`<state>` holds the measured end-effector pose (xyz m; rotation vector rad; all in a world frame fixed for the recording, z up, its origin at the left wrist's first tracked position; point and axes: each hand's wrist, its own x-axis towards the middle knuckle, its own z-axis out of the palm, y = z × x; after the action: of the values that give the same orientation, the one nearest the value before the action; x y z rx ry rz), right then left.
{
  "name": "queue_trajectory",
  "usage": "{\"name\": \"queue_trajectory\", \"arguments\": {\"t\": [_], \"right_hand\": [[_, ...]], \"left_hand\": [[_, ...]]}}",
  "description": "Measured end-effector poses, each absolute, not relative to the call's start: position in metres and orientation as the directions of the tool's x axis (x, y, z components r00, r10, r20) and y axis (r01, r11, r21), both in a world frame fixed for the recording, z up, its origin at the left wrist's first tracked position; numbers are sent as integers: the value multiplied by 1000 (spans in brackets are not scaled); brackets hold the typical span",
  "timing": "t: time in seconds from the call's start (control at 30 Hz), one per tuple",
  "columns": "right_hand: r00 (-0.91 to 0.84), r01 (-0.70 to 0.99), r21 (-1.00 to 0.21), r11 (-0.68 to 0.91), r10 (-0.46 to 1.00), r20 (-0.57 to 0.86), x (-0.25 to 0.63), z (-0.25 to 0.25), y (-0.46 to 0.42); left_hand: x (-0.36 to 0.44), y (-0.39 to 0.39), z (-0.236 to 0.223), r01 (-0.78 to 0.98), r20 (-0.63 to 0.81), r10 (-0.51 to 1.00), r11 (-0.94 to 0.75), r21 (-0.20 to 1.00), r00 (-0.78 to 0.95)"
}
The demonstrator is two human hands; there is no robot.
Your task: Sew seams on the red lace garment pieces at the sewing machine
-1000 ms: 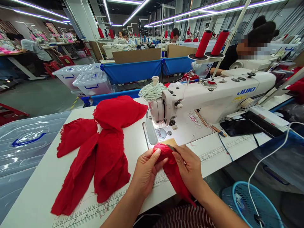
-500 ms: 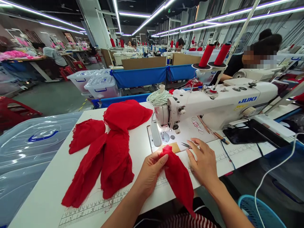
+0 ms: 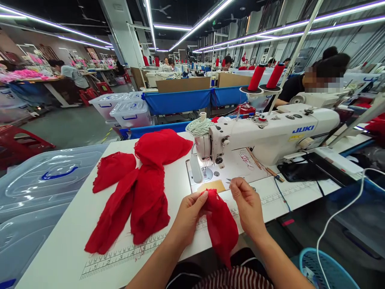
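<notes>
Left hand (image 3: 189, 212) still pinches cloth (image 3: 221, 224) by its top end, cloth hanging over table (image 3: 67, 241) edge toward the lap; right hand (image 3: 248, 202), fingers spread half a second ago, is now curled in around snips (image 3: 229, 181), tips poking out, clear of cloth; pile (image 3: 150, 192) at left hasn't moved

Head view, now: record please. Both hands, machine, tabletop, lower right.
left hand: pinches the top of a thin red cloth piece, which hangs below it
right hand: grips a small pointed metal tool, mostly hidden, apart from the held cloth
machine: white JUKI sewing machine
tabletop: loose red cloth pieces left of machine; flat tan rectangular piece by the held cloth; printed black ruler markings
lower right: turquoise perforated plastic basket
</notes>
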<state>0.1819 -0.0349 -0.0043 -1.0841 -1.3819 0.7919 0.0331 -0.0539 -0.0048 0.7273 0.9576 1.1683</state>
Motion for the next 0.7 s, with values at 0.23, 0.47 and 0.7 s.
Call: {"name": "queue_trajectory", "arguments": {"t": [0.23,0.47,0.7], "right_hand": [[40,283,-903,324,936,348,185,-16,-33],[-598,133,-976,170,799,57,206,-5,-38],[-642,99,-995,32,766,-39,202,0,-55]], "left_hand": [[29,-48,-13,-457,-244,962,273,847,123],[20,-66,10,-272,-112,925,220,937,362],[1,-105,2,353,384,920,-336,873,-74]]}}
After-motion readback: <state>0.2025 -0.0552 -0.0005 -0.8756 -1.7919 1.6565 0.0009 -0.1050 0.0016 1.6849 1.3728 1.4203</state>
